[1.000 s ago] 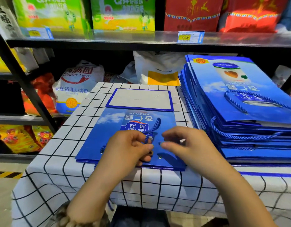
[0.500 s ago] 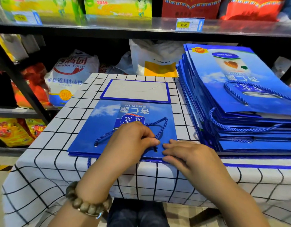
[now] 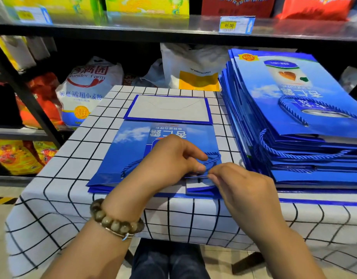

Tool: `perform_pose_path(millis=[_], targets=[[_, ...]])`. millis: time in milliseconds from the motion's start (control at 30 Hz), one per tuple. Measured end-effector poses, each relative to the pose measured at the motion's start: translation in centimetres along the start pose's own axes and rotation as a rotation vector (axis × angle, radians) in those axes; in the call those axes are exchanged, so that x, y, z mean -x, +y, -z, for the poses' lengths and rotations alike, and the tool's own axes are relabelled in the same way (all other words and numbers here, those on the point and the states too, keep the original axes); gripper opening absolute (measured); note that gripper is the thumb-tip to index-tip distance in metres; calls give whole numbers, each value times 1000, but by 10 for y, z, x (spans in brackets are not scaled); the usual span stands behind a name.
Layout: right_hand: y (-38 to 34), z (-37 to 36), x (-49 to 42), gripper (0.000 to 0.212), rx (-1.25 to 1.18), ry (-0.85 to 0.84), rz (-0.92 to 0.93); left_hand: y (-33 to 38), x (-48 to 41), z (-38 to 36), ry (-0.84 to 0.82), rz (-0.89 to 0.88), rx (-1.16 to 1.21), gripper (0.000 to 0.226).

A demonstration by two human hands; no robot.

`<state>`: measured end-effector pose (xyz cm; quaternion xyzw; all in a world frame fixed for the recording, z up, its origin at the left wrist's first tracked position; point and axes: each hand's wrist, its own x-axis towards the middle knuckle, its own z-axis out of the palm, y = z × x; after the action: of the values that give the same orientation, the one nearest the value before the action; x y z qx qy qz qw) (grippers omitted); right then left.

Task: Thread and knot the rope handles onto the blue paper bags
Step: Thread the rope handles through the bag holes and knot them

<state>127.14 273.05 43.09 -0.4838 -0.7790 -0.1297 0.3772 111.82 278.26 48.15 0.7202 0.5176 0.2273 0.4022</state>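
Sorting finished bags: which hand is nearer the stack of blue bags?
Right. The right hand is just left of the stack; the left hand is farther left, over the flat bag.

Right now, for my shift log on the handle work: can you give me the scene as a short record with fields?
bag in work: blue bag, flat on the checked table
rope handle: lies in a loop on the blue bag
left hand: pinches the rope handle by the bag's near edge
right hand: appears to pinch the bag's lifted near edge, close to the left fingertips
done pile: stack of bags with handles, on the table's right side
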Motion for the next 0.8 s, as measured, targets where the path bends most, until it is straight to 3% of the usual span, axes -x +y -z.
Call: perform_pose_path(millis=[167,300,500,700,800], targets=[[1,-4,3,22,-10,14,-34,1,3,-2,-21,-150,-287,23],[2,-3,2,23,-61,5,-102,-4,20,5,-112,-227,-198,13],[-1,-3,-1,26,-102,-23,-172,-12,35,-3,131,-385,-544,6],[1,-2,-9,31,-251,-66,-283,-16,25,4,111,-729,-959,20],[1,-2,-9,32,-262,-76,-302,-17,21,4,160,-824,-977,13]])
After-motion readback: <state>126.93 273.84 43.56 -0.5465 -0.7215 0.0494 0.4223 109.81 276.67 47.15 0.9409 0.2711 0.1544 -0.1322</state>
